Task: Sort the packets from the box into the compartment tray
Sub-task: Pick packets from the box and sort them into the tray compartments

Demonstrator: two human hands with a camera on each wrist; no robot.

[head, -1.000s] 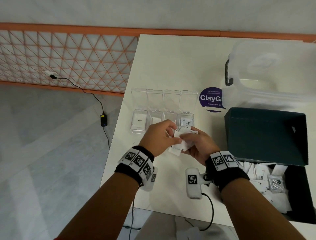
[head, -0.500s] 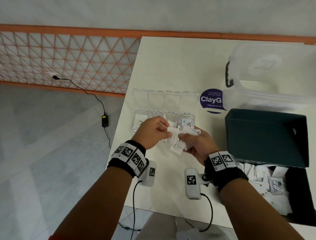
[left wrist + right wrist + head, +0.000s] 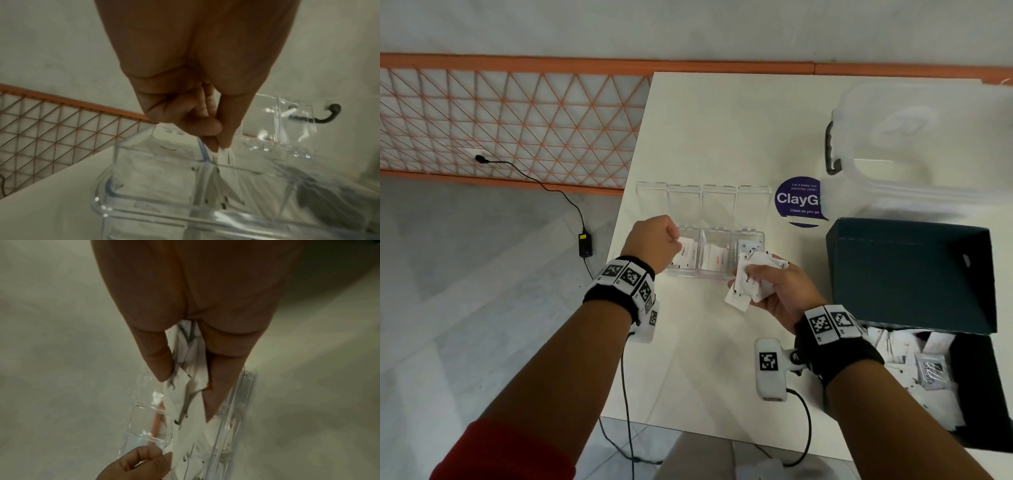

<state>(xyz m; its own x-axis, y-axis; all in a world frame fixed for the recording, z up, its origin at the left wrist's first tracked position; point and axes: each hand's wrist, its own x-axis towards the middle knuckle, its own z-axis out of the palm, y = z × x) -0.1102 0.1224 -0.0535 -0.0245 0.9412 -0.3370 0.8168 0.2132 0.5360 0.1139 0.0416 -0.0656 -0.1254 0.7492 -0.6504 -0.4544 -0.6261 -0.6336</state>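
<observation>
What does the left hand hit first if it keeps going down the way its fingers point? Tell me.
Probably the compartment tray: the left hand pinches a packet right over a divider, though depth is unclear.

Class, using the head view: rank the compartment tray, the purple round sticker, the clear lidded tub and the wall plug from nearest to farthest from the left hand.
1. compartment tray: directly under the left hand.
2. purple round sticker: to the right, beyond the tray.
3. wall plug: on the left, at the grille.
4. clear lidded tub: far right corner.
</observation>
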